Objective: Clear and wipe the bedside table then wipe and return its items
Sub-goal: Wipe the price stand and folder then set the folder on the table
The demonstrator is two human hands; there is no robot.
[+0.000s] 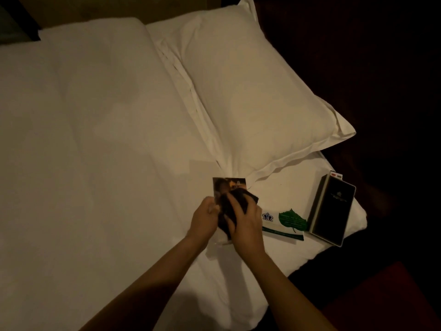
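Head view: over the bed (95, 139), the left hand (205, 217) pinches a card (229, 186) by its lower edge, steadying it so the right hand (245, 223), closed around a dark cloth (238, 201), can rub its face. At 3 o'clock from the hands, a leaf-printed card (290, 219) and a dark box (330, 209) lie on the sheet below the pillow (250, 91), likely parked there while the worktop, out of sight, is cleared.
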